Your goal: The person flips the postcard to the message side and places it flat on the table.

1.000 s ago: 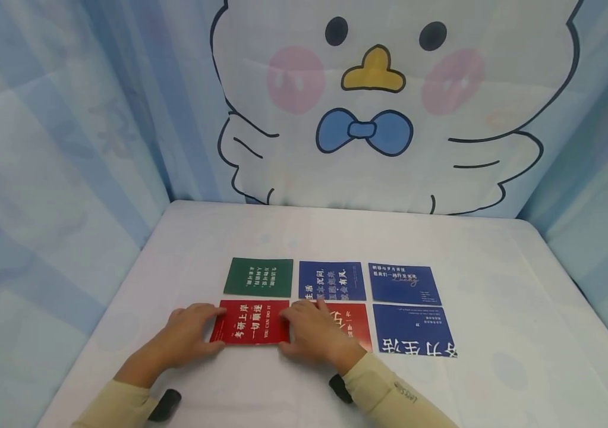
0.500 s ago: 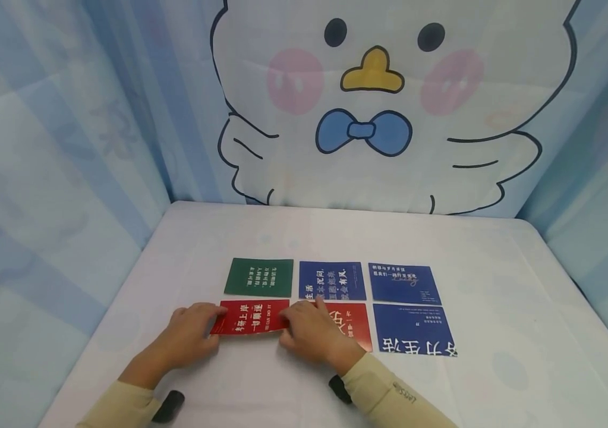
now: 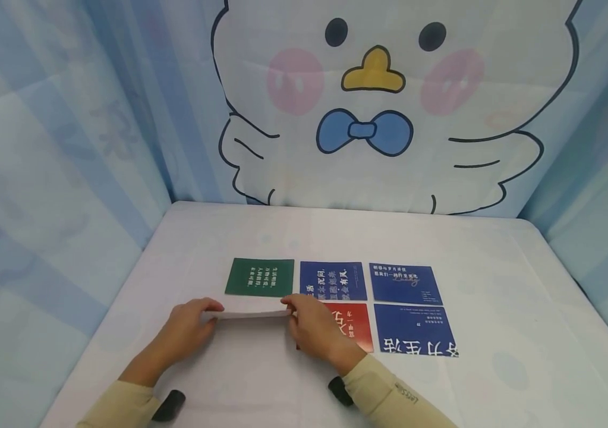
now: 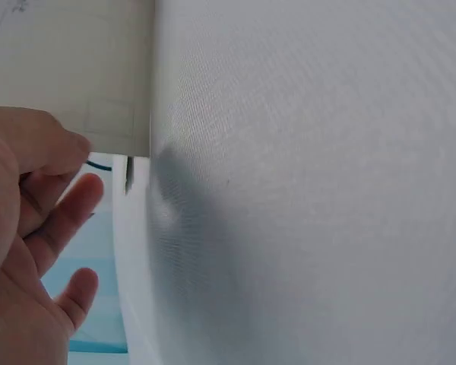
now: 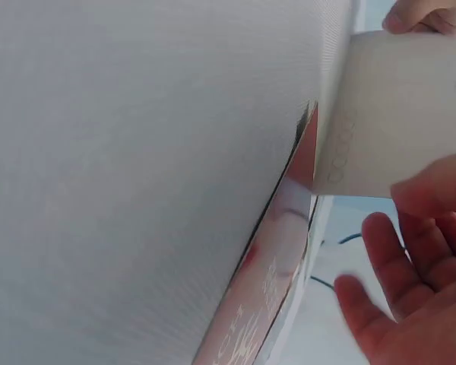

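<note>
Between both hands a postcard (image 3: 252,314) stands on edge, its pale back toward me and its red face turned away. My left hand (image 3: 188,327) pinches its left edge with thumb and fingertips. At the opposite edge my right hand (image 3: 315,326) pinches it in the same way. The left wrist view shows the card's pale back (image 4: 76,76) with faint printed lines, its lower edge right at the table. In the right wrist view small printed boxes (image 5: 338,156) run along that back. A second red postcard (image 3: 356,328) lies partly hidden beneath my right hand.
A green postcard (image 3: 259,277) lies flat just beyond the held card. To its right are a blue postcard (image 3: 333,279) and another blue postcard (image 3: 405,284), with a third blue postcard (image 3: 415,330) nearer me. Cartoon-printed curtain (image 3: 373,178) backs the white table (image 3: 496,261).
The red postcard lay flat, face up, a second ago. Both hands have tipped its near edge up and away, so its pale back now shows. The other cards have stayed in place.
</note>
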The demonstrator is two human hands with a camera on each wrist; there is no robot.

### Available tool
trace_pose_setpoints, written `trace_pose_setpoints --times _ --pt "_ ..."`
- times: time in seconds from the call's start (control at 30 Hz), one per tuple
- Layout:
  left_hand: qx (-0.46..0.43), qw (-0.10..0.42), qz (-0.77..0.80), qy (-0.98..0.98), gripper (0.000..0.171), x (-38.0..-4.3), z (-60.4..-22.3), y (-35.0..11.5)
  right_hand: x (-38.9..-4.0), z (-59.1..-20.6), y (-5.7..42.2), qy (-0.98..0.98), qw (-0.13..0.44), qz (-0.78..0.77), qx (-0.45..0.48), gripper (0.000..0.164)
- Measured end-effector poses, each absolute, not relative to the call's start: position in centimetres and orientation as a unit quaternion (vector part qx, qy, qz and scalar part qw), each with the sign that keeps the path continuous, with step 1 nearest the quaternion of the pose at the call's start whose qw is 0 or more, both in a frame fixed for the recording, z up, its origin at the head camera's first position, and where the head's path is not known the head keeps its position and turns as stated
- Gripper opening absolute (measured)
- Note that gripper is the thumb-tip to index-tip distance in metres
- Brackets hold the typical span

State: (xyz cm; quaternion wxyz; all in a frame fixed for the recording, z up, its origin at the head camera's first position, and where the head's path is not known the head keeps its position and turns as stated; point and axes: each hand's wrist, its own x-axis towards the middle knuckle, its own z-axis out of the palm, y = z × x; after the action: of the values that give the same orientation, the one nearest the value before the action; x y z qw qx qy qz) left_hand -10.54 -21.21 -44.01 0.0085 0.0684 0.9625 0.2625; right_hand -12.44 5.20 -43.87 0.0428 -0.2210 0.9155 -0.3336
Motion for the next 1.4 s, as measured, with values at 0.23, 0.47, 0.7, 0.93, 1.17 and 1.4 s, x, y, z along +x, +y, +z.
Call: trace_pose_setpoints --times 0.23,0.47,0.7,0.93,1.17,1.4 --pt "0.029 -0.032 0.362 0.931 0.021 -10.33 -43.95 -21.57 -12.36 -43.89 5.25 0.882 0.004 -0.436 -0.18 0.038" --pt "0.0 -0.005 0.402 0.916 0.025 -10.24 -43.62 -21.42 -12.52 -43.76 5.34 0.847 -0.028 -0.515 -0.129 0.028" --pt "0.011 0.007 0.384 0.923 0.033 -10.04 -43.58 -21.5 -12.34 -43.99 5.53 0.878 -0.015 -0.46 -0.128 0.029" --pt "0.04 0.006 0.335 0.941 0.039 -10.52 -43.84 -21.41 -12.44 -43.76 5.35 0.897 0.046 -0.423 -0.118 0.038" --pt "0.015 0.05 0.342 0.938 0.041 -10.63 -43.87 -21.33 -12.69 -43.72 5.11 0.899 0.077 -0.415 -0.117 0.043" --pt "0.021 0.065 0.339 0.938 0.042 -10.9 -44.38 -21.46 -12.77 -43.98 5.02 0.908 0.098 -0.382 -0.139 0.046"
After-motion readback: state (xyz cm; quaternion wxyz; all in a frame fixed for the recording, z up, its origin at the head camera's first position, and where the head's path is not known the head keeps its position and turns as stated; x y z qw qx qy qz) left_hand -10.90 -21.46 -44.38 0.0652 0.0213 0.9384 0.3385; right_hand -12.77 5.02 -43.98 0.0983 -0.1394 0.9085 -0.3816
